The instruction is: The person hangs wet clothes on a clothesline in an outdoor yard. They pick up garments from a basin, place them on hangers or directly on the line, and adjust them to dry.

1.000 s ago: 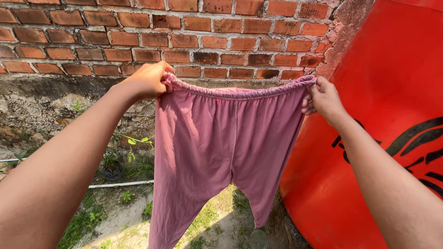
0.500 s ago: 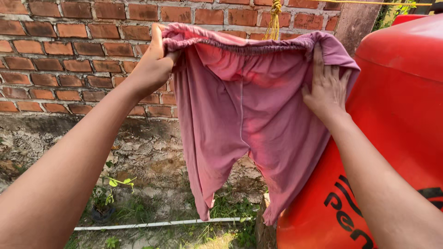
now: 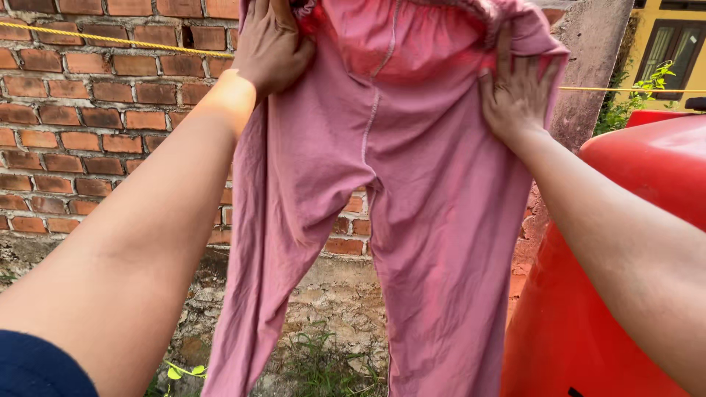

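The pink trousers point(image 3: 412, 213) hang high in front of a brick wall point(image 3: 95, 125), waistband up at the top edge of the view, both legs dangling free above the weedy ground. The left hand point(image 3: 272, 44) is closed on the waistband's left side, fabric bunched in its grip. The right hand point(image 3: 515, 92) lies on the right side with fingers spread flat over the cloth, thumb apparently tucked behind the edge, so it pinches rather than fists. A yellow line point(image 3: 110, 40) runs across the wall behind the trousers and shows again to the right near a red tank point(image 3: 625, 279).

Judging by this, the trousers are raised to the line's height, with the waistband at or just above it. Whether it already lies over the line cannot be told. No pegs show.
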